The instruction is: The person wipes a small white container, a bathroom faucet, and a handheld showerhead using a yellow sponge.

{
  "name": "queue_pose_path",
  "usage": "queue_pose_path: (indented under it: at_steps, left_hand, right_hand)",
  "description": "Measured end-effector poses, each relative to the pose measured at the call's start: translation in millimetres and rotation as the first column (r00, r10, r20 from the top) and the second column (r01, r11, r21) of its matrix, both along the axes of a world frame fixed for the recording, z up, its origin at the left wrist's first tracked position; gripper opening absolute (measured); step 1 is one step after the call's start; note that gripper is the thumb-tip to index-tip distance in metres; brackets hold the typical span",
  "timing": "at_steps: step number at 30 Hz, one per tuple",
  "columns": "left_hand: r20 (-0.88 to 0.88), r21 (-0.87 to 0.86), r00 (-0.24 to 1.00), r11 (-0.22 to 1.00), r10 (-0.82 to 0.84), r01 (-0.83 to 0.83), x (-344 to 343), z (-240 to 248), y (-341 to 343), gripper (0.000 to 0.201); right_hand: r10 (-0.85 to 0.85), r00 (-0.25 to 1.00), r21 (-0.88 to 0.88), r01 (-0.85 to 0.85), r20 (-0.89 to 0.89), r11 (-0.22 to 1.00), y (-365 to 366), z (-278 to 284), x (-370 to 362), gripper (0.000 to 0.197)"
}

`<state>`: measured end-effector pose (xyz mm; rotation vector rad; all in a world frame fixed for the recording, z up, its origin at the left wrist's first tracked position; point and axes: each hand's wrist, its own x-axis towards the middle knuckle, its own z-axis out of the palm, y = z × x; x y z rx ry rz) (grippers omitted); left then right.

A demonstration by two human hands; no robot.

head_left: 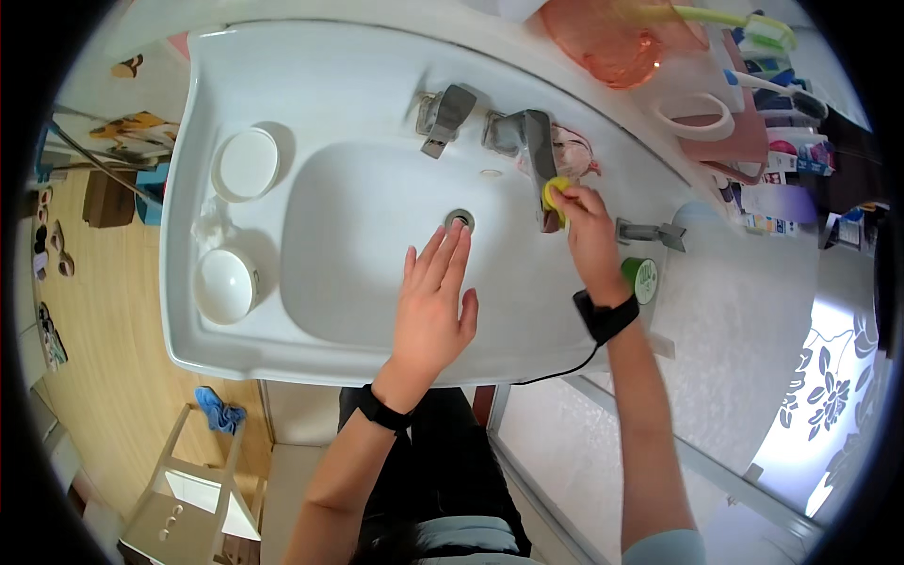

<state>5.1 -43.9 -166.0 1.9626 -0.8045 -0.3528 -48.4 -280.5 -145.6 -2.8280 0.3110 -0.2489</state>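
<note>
My right hand (590, 235) pinches a small yellow sponge (556, 191) against the side of a grey metal faucet (537, 141), close to the spout's end. Over the white sink basin (339, 245), my left hand (435, 301) is held flat with fingers stretched out and nothing in it. Its fingertips appear just below the round drain (459, 219); whether they touch the basin I cannot tell. A second grey fixture (446, 118) stands on the back ledge, left of the faucet. Behind the faucet lies a pink and white crumpled item (573, 151).
On the left ledge sit a round white lid (247, 164), a crumpled clear wrap (215, 226) and a white tub (227, 285). A green round container (640, 279) stands by my right wrist. Toothbrushes (767, 33) and an orange cup (612, 47) crowd the upper right shelf.
</note>
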Motion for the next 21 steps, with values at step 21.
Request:
queue_pose_path:
  at_steps: [21]
  left_hand:
    - [-0.134,-0.126,0.975,0.973,0.179,-0.196,-11.8,-24.3,32.9,0.065]
  right_hand:
    - [0.438,0.551,-0.305,-0.802,-0.71,0.514,16.2,49.0,32.3,0.021]
